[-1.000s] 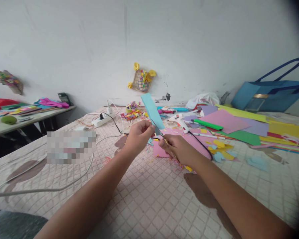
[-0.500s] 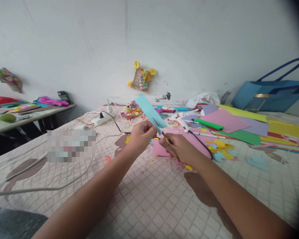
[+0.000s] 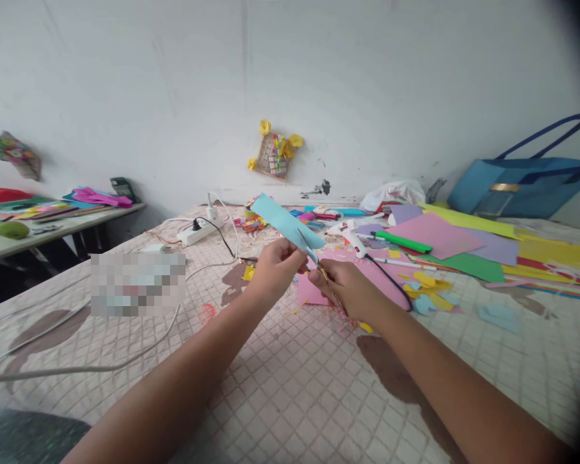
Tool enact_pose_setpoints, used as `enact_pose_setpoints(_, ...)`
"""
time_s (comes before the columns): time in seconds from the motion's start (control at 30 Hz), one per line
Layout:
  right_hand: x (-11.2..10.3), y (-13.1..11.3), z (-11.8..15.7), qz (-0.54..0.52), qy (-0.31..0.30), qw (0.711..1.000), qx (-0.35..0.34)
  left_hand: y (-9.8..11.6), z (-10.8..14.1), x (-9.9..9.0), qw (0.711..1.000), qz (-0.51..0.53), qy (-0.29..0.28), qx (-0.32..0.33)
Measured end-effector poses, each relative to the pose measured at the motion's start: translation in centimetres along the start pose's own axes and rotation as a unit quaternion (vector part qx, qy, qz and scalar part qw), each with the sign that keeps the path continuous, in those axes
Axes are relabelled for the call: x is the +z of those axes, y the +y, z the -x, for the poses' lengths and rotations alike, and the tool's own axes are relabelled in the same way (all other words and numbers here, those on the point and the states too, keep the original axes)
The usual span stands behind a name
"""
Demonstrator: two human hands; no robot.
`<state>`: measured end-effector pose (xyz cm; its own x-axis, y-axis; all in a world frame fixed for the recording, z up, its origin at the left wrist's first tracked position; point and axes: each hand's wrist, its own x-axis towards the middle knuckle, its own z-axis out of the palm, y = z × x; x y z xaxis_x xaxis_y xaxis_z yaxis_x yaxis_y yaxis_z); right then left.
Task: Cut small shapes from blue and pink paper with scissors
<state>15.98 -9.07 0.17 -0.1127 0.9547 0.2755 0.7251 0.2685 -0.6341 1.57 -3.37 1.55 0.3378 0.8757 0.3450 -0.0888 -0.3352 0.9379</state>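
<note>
A light blue paper strip [image 3: 281, 218] is pinched in my left hand [image 3: 276, 265], its far end pointing up and to the left. My right hand [image 3: 344, 287] is wrapped round a pair of scissors [image 3: 329, 285], whose blades lie at the near end of the strip, close to my left fingertips. Below and beyond my right hand lies a pink sheet [image 3: 377, 277] with small paper scraps on it. A white glue gun [image 3: 352, 237] rests just past that hand, its black cord curving over the pink sheet.
Coloured paper sheets [image 3: 435, 233] and a blue bag [image 3: 524, 187] are at the right. Yellow and blue cut pieces [image 3: 430, 291] lie right of the pink sheet. A power strip [image 3: 198, 232] with white cables is at the left. Another table [image 3: 77, 225] stands far left.
The far end of the blue strip has tipped down and to the left. Both hands keep their hold and have barely moved.
</note>
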Motion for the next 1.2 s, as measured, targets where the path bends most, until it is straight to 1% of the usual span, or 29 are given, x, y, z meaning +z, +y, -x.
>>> enact_pose_setpoints(0.27, 0.13, -0.13, 0.12, -0.019, 0.005, 1.0, 0.003, -0.39, -0.07, 0.1, 0.999, 0.036, -0.008, -0.019)
enact_pose_setpoints(0.4, 0.12, -0.16, 0.12, -0.033, 0.003, 0.999, -0.009, -0.32, 0.0, 0.37, 0.997, 0.066, -0.013, -0.036)
enact_pose_setpoints(0.57, 0.29, 0.24, 0.0, -0.03, 0.004, 0.999, -0.014, -0.09, 0.25, 0.67, 0.993, 0.102, -0.006, -0.056)
enact_pose_setpoints(0.7, 0.45, 0.59, -0.02, -0.023, 0.018, 1.0, -0.009, -0.05, 0.39, 0.76, 0.991, 0.118, -0.006, -0.066)
enact_pose_setpoints(0.9, 0.41, 0.29, 0.05, -0.034, 0.018, 0.999, 0.001, 0.04, 0.41, 0.53, 0.99, 0.13, -0.006, -0.044)
enact_pose_setpoints(1.1, 0.44, 0.05, 0.0, -0.025, 0.013, 1.0, -0.006, -0.14, 0.06, 0.27, 0.987, 0.154, 0.04, 0.001)
enact_pose_setpoints(1.2, 0.4, -0.11, 0.12, -0.022, 0.02, 1.0, -0.008, -0.41, -0.06, 0.32, 0.986, 0.158, 0.044, 0.008)
